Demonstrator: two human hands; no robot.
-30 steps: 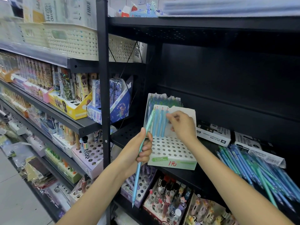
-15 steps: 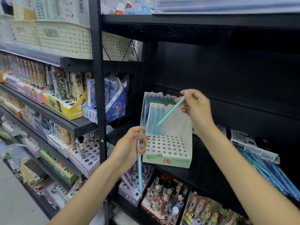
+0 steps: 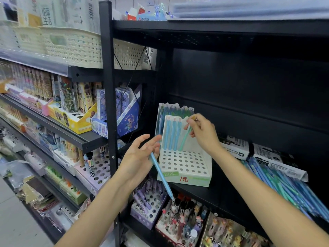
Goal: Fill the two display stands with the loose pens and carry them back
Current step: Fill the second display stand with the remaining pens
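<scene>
A white display stand (image 3: 185, 164) with a grid of holes stands on the black shelf (image 3: 224, 198), three blue pens upright in its back row. My right hand (image 3: 203, 132) pinches the top of a teal pen (image 3: 185, 139), its tip at a back-row hole beside them. My left hand (image 3: 140, 155) is left of the stand, fingers spread, with a blue pen (image 3: 161, 175) held loosely under them and pointing down and right. A second stand (image 3: 161, 113), full of pens, stands behind the first. Loose pens (image 3: 288, 189) lie heaped on the shelf at the right.
White boxes (image 3: 235, 145) lie on the shelf right of the stand. A black upright post (image 3: 110, 122) rises left of my left hand. Lower shelves hold more pen stands (image 3: 147, 207), and the left shelving carries boxed stationery (image 3: 71, 116) and cream baskets (image 3: 71, 45).
My right hand has brought the teal pen down from a slant to the stand's back row. My left hand's fingers have spread, and its blue pen now tilts down-right.
</scene>
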